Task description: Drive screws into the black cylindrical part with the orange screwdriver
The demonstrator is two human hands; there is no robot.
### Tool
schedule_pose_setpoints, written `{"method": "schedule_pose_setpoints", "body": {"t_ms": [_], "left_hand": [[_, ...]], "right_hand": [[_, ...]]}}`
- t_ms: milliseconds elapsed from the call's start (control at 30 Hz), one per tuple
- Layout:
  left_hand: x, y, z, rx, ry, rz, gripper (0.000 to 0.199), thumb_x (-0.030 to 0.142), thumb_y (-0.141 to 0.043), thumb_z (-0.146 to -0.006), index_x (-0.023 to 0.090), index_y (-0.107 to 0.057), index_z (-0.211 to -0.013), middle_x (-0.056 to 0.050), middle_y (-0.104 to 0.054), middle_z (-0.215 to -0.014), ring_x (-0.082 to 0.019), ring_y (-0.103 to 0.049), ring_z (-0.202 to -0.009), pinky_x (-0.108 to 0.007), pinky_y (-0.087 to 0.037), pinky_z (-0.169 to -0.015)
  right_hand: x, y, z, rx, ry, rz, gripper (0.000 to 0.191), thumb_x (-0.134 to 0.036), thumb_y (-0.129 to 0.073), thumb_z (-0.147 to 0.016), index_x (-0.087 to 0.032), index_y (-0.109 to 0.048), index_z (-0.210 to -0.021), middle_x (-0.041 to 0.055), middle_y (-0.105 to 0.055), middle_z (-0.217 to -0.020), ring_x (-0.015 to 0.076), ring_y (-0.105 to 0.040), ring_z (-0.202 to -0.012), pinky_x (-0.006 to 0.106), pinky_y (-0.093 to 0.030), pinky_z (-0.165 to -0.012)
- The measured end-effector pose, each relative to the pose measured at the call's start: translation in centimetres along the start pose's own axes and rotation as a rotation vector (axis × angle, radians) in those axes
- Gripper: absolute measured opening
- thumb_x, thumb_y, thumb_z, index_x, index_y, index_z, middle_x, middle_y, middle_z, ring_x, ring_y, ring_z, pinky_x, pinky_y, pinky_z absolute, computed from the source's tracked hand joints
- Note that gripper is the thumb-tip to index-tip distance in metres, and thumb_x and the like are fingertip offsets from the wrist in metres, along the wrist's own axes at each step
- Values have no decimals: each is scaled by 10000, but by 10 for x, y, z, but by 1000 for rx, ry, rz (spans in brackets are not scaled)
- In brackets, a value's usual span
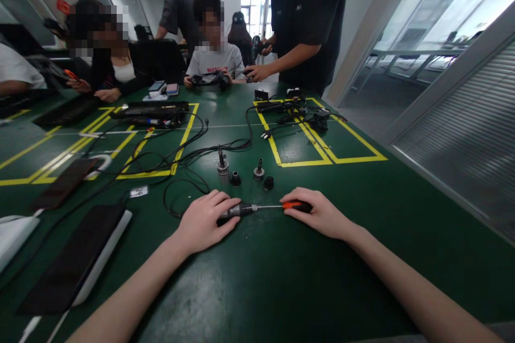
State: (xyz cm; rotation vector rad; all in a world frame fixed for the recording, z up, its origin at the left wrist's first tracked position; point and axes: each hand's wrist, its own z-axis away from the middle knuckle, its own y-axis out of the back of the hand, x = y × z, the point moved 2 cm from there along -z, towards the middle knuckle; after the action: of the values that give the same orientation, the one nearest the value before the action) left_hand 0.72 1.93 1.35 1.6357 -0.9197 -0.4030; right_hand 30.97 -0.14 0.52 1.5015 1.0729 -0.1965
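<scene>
Two hands occupied, both closed. My left hand (205, 220) grips a grey-and-black cylindrical tool (243, 209), thumb and fingers along the barrel; my right hand (317, 213) holds a screwdriver (290, 205) by its handle. Tool nose points right, toward my right hand, and meets or nearly meets the screwdriver's tip; whether they engage, I cannot tell.

Handling, left to right. Tool: probably fairly weighty, rigid, smooth enough to roll; best held around the barrel, clear of the nose. Screwdriver: judged light and stiff; take it by the thick grip.

Materials, left to right. Well left of my left hand, a dark flat slab (80, 252), smooth-faced. Just beside that hand, a thin black cable (172, 213), looped, supple-looking. Ahead of my left fingers, a tall stepped metal spindle (222, 166), then a black flared cup (235, 178). Ahead of the gap between hands, a shorter spindle (259, 172) and a second cup (268, 183). Screwdriver last: slim metal shaft, orange-and-black handle, likely plastic.
</scene>
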Motion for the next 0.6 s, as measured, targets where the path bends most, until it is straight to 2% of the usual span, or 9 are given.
{"method": "schedule_pose_setpoints", "body": {"t_ms": [133, 300, 467, 600], "left_hand": [[1, 0, 1, 4, 3, 6, 316, 349, -611, -979, 208, -691, -1250, -60, -735, -1079, -229, -680, -975, -363, -590, -815], [2, 0, 1, 5, 4, 16, 307, 363, -596, -990, 209, -698, -1235, -59, -735, -1070, -226, -678, -963, -361, -589, -801], [2, -1, 2, 16, 7, 24, 298, 354, -600, -985, 215, -704, -1228, -62, -735, -1067, -222, -678, -955, -353, -588, -791], [2, -1, 3, 22, 10, 25, 298, 349, -597, -984, 223, -702, -1233, -61, -736, -1062, -215, -673, -951, -342, -589, -790]], "right_hand": [[-3, -1, 0, 1, 53, 11, 281, -398, -583, -1052, -203, -784, -1070, 82, -785, -943, 208, -740, -846, 333, -599, -752], [-7, -5, 2, 31, 65, 5, 321, -329, -502, -1080, -200, -789, -1014, 61, -795, -856, 184, -739, -735, 306, -595, -697], [-7, -3, 3, 91, 40, -44, 197, -333, -632, -997, -219, -775, -1070, 80, -810, -958, 214, -766, -831, 342, -621, -761], [-9, 3, 2, 131, 29, -148, 174, -390, -738, -936, -223, -778, -964, 64, -788, -883, 208, -746, -766, 345, -622, -732]]}}
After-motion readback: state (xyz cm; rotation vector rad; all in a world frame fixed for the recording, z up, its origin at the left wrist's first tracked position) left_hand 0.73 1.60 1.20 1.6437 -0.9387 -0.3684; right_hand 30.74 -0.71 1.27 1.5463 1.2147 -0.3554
